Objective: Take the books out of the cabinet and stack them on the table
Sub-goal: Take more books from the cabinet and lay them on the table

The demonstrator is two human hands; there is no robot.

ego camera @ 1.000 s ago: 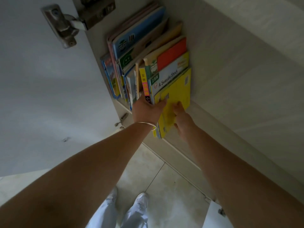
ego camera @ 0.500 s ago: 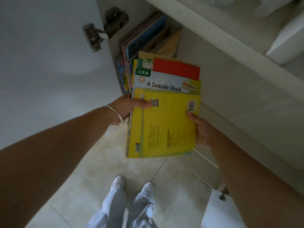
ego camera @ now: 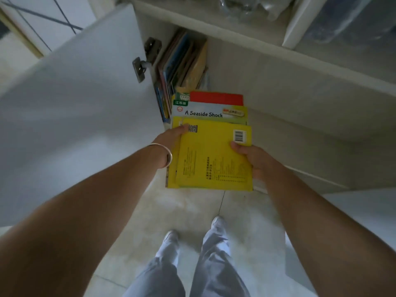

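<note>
I hold a small stack of thin books (ego camera: 211, 155) flat in front of the cabinet, a yellow one on top, "A Seaside Shock" and a red one showing behind it. My left hand (ego camera: 171, 139), with a bracelet at the wrist, grips the stack's left edge. My right hand (ego camera: 254, 156) grips its right edge, thumb on the yellow cover. Several more books (ego camera: 182, 67) stand upright inside the cabinet (ego camera: 278, 86), against its left wall, just beyond the stack.
The white cabinet door (ego camera: 81, 108) stands open on the left, its metal hinge (ego camera: 142, 63) near the standing books. A shelf (ego camera: 267, 22) above holds plastic-wrapped items. Below are a tiled floor (ego camera: 132, 221) and my legs and shoes.
Both hands have pulled the stack of books out of the cabinet and turned it flat. It has come lower and toward me, and the view has tilted to show more of the cabinet.
</note>
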